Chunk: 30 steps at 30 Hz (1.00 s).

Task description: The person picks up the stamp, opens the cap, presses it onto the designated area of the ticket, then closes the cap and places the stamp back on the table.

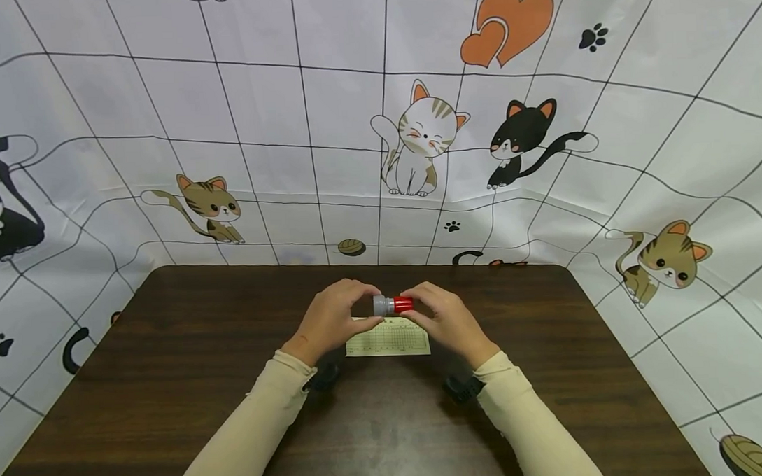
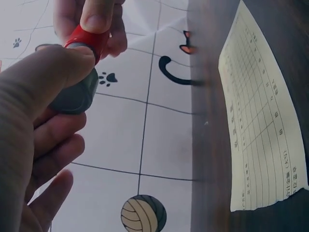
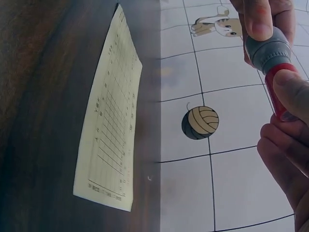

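Pinches cylinder (image 1: 388, 306) by gray end (image 1: 380, 307) in left hand (image 1: 334, 313), red end (image 1: 403, 304) in right hand (image 1: 452, 318), above tabletop (image 1: 202, 342) with yellow slip (image 1: 387, 341) toward far edge; faces cat-print sheeting (image 1: 256, 95).

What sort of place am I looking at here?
Probably a staged workspace rather than an ordinary room: a dark wood-look table, a cat-print backdrop behind it, and a printed slip lying on the table.

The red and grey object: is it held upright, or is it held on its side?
On its side: roughly level in the head view, left hand pinching its grey end, right hand its red end.
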Motion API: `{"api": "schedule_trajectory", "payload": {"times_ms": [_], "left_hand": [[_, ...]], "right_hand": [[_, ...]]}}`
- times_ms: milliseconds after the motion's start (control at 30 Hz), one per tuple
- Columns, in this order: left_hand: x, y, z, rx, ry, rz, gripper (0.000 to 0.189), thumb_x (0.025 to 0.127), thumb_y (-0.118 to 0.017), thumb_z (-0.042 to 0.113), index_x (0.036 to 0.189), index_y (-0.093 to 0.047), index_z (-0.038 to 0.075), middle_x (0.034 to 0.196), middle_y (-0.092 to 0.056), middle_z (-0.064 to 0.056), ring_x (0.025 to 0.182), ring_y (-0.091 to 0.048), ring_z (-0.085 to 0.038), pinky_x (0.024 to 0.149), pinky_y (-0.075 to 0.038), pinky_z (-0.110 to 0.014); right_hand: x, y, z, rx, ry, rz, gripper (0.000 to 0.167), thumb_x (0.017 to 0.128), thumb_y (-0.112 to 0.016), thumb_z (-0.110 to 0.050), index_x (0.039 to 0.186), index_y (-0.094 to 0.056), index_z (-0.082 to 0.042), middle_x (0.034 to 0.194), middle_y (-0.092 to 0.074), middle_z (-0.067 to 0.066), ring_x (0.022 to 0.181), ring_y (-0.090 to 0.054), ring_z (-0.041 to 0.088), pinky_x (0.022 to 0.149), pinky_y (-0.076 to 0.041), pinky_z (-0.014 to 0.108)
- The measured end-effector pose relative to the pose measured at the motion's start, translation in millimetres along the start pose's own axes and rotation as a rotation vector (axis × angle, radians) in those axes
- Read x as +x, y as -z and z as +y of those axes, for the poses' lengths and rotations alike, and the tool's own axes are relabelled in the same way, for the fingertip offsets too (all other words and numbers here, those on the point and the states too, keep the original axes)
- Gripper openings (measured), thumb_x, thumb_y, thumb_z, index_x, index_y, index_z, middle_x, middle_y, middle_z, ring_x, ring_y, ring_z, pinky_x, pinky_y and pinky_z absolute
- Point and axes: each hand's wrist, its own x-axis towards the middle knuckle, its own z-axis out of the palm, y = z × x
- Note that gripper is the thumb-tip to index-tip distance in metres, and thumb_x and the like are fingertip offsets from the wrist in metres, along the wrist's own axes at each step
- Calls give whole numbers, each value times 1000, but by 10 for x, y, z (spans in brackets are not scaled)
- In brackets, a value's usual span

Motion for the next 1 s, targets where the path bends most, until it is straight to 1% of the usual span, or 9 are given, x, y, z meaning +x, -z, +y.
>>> {"api": "schedule_trajectory", "payload": {"times_ms": [67,133,233,333,433,567,667,867,1000], "left_hand": [[-4,9,-2,-12,-14,11,39,84,-89,29,117,-73,13,111,-74,-1,105,-69,-20,94,-59,-41],[-14,25,-23,-19,-10,0,40,84,-89,28,117,-73,13,112,-74,-1,107,-69,-20,96,-58,-41],[-42,62,-78,-6,27,-7,41,84,-89,29,118,-73,14,115,-73,-1,110,-68,-19,98,-57,-41],[-76,94,-143,13,70,0,41,84,-89,31,118,-74,14,117,-72,-1,113,-67,-20,98,-57,-41],[-90,109,-178,-7,80,1,42,85,-88,32,120,-73,14,122,-71,-2,117,-66,-21,99,-56,-42],[-100,107,-187,-28,74,-9,46,89,-84,31,130,-69,14,128,-69,-3,119,-65,-23,99,-56,-44],[-114,108,-186,-13,67,-4,50,91,-83,30,136,-68,16,128,-69,-3,119,-65,-24,97,-57,-44],[-124,121,-192,4,78,21,48,90,-83,31,134,-69,17,129,-69,-3,121,-65,-24,99,-56,-45],[-121,120,-205,-1,113,27,48,89,-85,30,133,-70,16,129,-69,-4,121,-64,-25,99,-56,-46]], "right_hand": [[5,12,-1,-4,7,-4,37,83,-87,-5,116,-72,-4,108,-72,6,95,-69,17,80,-62,37],[4,32,5,-13,15,-16,37,84,-86,-7,118,-72,-5,109,-71,5,96,-69,17,82,-62,37],[-20,84,43,-32,6,-15,35,85,-85,-7,118,-72,-5,110,-72,4,97,-69,16,80,-62,35],[-49,149,100,-49,-12,14,35,84,-86,-4,116,-72,-5,109,-72,4,94,-69,16,76,-62,35],[-60,195,139,-51,-14,31,34,84,-85,-3,115,-72,-5,109,-72,4,94,-69,16,75,-62,35],[-69,212,166,-46,-12,32,33,85,-85,-5,114,-72,-5,109,-71,4,94,-69,16,76,-62,36],[-84,206,192,-56,-21,42,32,84,-86,-4,113,-72,-6,108,-71,2,93,-68,15,78,-61,37],[-110,219,239,-83,-48,57,32,84,-86,-5,113,-72,-7,108,-71,1,91,-66,14,74,-60,35],[-128,228,264,-100,-53,44,33,84,-86,-5,114,-72,-6,109,-71,3,90,-67,15,72,-60,35]]}}
